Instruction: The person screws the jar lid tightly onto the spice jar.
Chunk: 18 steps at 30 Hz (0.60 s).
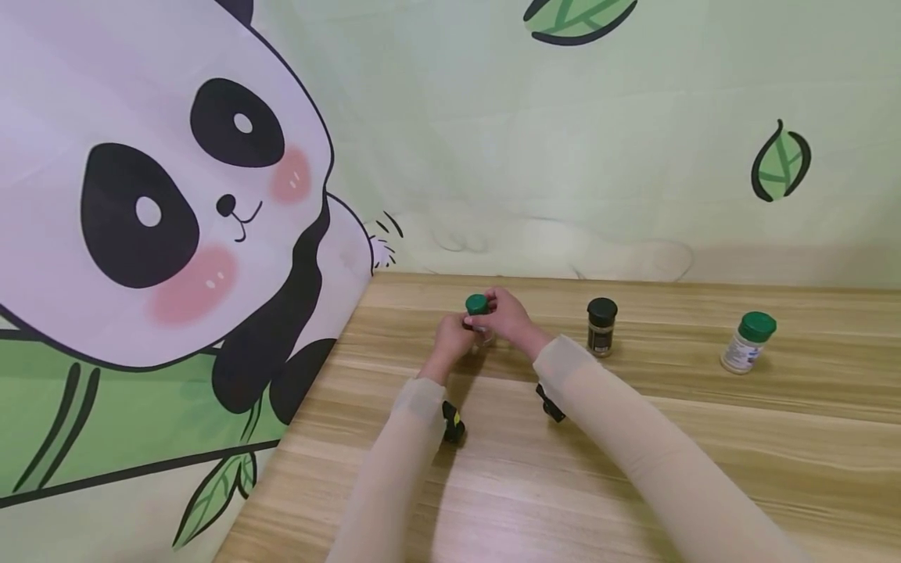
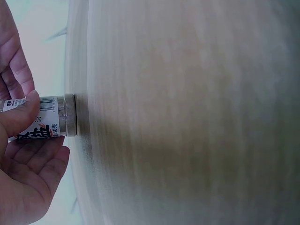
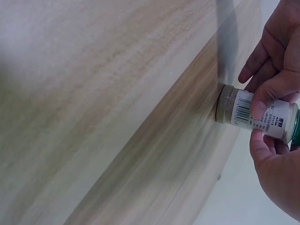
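A spice jar with a green lid [image 1: 476, 303] and a white label with a barcode [image 2: 48, 104] stands upright on the wooden table near the wall, its base against the tabletop. From its left side, my left hand [image 1: 453, 338] grips the body, the thumb lying across the label; this hand [image 2: 23, 192] fills the lower left of the left wrist view. My right hand [image 1: 510, 317] holds the jar's upper part from the right, beside the lid. In the right wrist view this hand [image 3: 281, 180] is at the lower right, fingertips against the jar [image 3: 228, 104].
A black-lidded spice jar [image 1: 601, 327] stands to the right of my hands. Farther right is another green-lidded jar [image 1: 749, 342]. Behind the wooden table [image 1: 704, 469] hangs a green cloth backdrop [image 1: 450, 141]; a printed panda [image 1: 225, 234] covers its left part.
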{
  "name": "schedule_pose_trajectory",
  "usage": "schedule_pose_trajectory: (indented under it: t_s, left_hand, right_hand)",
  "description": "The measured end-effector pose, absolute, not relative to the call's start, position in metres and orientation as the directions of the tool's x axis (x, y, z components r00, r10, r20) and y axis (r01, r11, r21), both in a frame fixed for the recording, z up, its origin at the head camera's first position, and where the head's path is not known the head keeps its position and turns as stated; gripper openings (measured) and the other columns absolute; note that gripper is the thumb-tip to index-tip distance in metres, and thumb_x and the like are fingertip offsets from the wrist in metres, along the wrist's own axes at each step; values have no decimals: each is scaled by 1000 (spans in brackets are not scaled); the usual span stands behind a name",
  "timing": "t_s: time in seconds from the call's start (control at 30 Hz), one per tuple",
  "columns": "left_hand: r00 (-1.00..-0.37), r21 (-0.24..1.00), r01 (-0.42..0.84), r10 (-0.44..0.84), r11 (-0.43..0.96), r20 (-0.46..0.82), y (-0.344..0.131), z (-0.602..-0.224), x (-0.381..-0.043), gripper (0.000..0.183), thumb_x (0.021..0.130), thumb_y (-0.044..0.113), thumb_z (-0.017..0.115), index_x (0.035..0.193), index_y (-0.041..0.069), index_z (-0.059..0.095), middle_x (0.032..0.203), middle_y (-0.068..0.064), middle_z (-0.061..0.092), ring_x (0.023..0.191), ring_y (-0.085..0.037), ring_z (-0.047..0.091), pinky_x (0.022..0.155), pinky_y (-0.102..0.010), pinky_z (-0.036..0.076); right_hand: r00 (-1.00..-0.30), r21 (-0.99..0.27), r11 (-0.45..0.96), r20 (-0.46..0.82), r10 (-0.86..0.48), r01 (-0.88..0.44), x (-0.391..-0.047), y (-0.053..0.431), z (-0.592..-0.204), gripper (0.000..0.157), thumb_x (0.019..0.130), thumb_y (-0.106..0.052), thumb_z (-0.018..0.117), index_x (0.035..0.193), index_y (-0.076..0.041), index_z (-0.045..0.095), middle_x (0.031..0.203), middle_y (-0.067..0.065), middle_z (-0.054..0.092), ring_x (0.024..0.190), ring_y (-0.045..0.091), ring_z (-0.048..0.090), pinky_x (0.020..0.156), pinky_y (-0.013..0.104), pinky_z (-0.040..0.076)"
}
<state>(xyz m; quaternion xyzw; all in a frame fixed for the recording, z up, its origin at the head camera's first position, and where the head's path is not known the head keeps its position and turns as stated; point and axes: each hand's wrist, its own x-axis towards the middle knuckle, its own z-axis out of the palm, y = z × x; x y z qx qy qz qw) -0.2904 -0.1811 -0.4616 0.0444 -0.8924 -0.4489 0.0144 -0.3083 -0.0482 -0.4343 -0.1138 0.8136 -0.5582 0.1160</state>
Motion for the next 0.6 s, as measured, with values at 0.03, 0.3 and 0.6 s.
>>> schedule_pose_trajectory:
  t_s: [0.03, 0.3, 0.6]
  left_hand:
    - [-996, 804, -67, -92, 591, -15, -181, -462, -290, 18, 88, 6, 76, 103, -5, 75, 93, -18, 75, 72, -14, 52, 64, -18, 40]
    - [-995, 802, -68, -99, 594, -10, -180, -460, -290, 21, 89, 7, 75, 107, -4, 76, 91, -16, 73, 72, -14, 52, 63, -19, 40]
    - [-996, 799, -58, -85, 598, -8, -180, -460, -289, 24, 90, 7, 74, 111, -5, 75, 109, -22, 76, 83, -18, 57, 74, -23, 47]
  right_hand:
    - [-946, -934, 354, -65, -319, -55, -309, -48, -434, 53, 93, -15, 75, 134, 5, 48, 136, 28, 59, 130, 39, 56, 114, 47, 44]
    - [-907, -939, 334, -75, -415, -76, -313, -43, -432, 64, 94, -14, 74, 146, 2, 40, 145, 29, 53, 137, 40, 52, 117, 49, 41]
    - [-828, -960, 270, -90, -553, -77, -320, -31, -430, 67, 100, -7, 64, 157, 2, 30, 155, 31, 44, 146, 41, 43, 120, 51, 39]
